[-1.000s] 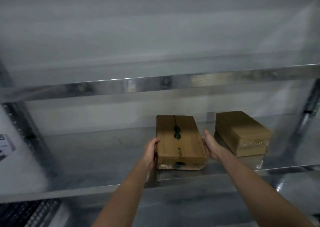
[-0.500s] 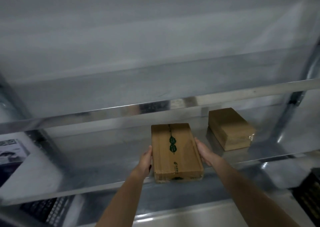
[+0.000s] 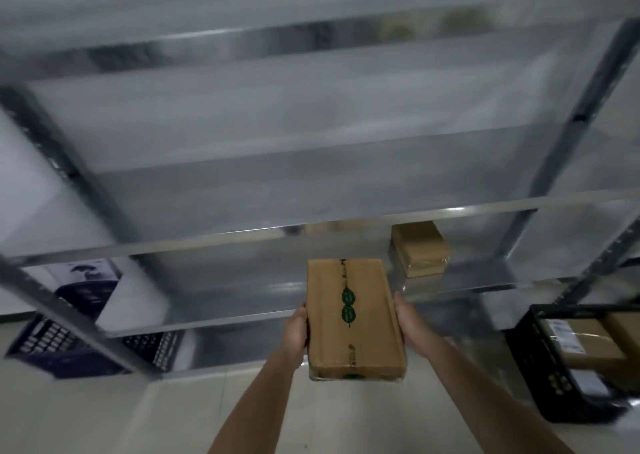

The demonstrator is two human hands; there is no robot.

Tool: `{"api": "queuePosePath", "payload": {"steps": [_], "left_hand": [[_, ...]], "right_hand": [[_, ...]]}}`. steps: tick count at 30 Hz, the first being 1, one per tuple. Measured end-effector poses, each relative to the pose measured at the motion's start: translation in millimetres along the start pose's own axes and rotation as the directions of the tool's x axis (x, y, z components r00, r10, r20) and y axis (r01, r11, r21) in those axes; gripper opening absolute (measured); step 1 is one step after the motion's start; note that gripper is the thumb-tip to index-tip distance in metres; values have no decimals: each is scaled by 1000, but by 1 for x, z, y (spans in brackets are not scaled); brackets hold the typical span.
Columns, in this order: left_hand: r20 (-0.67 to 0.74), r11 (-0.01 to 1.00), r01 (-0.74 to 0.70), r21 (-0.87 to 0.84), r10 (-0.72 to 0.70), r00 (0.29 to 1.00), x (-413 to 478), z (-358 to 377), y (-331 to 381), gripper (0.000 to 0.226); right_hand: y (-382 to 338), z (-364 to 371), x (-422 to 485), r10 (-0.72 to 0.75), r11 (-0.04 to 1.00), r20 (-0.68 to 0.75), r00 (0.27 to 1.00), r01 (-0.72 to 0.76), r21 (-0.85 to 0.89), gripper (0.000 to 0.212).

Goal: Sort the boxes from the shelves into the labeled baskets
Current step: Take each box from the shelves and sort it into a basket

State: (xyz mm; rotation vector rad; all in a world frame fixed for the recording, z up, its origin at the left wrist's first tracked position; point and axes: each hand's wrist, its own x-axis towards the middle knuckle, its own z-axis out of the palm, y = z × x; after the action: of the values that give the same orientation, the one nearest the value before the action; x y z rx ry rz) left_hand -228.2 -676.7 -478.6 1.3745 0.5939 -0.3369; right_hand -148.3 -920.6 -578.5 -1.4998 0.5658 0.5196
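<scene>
**Before the shelf (image 3: 242, 318), box (image 3: 353, 318) in both hands**

Left hand (image 3: 296, 332) and right hand (image 3: 410, 325) clasp the box by its long sides, each grip curled round an edge. Its near end juts past the shelf's edge. A second box (image 3: 420, 251) sits farther back; a basket (image 3: 540, 360) stands right.

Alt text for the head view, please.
The left hand and right hand hold a flat box by its long sides in front of a metal shelf. A second box sits on it; a black basket holding boxes stands at right.
</scene>
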Motion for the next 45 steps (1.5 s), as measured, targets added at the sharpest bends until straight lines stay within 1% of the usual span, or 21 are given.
{"api": "queuePosePath", "payload": {"steps": [1,4,6,8,11,13,15,20,22,24,25,28,31,33,36,37,39,40,41,43,45], "left_hand": [[1,1000,10,8,-10,1000,-18,0,5,31],[11,1000,9,4,-9,1000,-67,-1,26,32],[17,1000,-13,-24,13,1000,-94,-4,40,31],[27,999,-38,-5,38,999,-113,-7,57,32],[4,995,-102,20,102,995,-138,-12,80,49],[14,989,-148,20,148,989,-163,-11,97,48],[25,981,-192,-32,192,981,-191,-5,114,46],[-18,964,-231,-135,230,973,-236,11,145,58],[-24,954,-249,-167,249,968,-249,19,156,60],[-43,940,-267,-210,264,964,-263,29,169,44],[-33,934,-267,-237,267,963,-265,33,176,39],[-32,904,-295,-311,300,953,-281,53,197,46],[-67,875,-337,-348,335,940,-298,67,211,38],[-76,867,-371,-333,368,927,-311,71,216,35],[8,885,-343,-316,364,931,-327,75,217,28],[46,884,-354,-306,385,922,-331,73,218,29],[93,883,-373,-286,413,906,-332,68,223,51],[92,881,-378,-283,417,904,-335,68,228,53],[71,872,-388,-297,426,902,-341,68,233,49],[31,854,-402,-330,435,900,-347,70,243,49],[-4,848,-419,-325,442,897,-351,68,252,46]], "right_hand": [[5,-5,-4,0,1000,12,1000,0,16,78],[-17,-7,-69,3,993,-65,998,4,114,84],[-61,6,-158,36,987,-64,997,-25,160,79],[-89,10,-206,-12,976,-57,998,24,218,69],[-121,7,-250,-76,967,-87,993,94,236,72],[-142,3,-280,-103,957,-105,989,127,259,73],[-161,-2,-308,-110,949,-105,988,136,284,77],[-202,-17,-361,-178,925,-99,979,201,323,81],[-216,-24,-380,-217,902,-57,974,223,370,90],[-225,-37,-380,-255,879,-21,967,241,411,107],[-231,-39,-388,-253,878,-8,967,233,418,105],[-250,-53,-410,-290,856,35,956,243,457,77],[-265,-63,-423,-333,871,56,941,284,401,64],[-270,-76,-434,-361,884,105,927,304,354,65],[-278,-95,-443,-379,903,174,909,322,285,65],[-281,-100,-447,-400,901,179,899,350,257,62],[-288,-105,-455,-436,893,192,879,397,214,59],[-292,-107,-460,-445,890,208,871,404,211,59],[-295,-107,-465,-457,885,225,861,414,212,62],[-300,-104,-469,-490,870,250,835,452,196,72],[-304,-98,-475,-519,854,255,816,479,206,68]]}}
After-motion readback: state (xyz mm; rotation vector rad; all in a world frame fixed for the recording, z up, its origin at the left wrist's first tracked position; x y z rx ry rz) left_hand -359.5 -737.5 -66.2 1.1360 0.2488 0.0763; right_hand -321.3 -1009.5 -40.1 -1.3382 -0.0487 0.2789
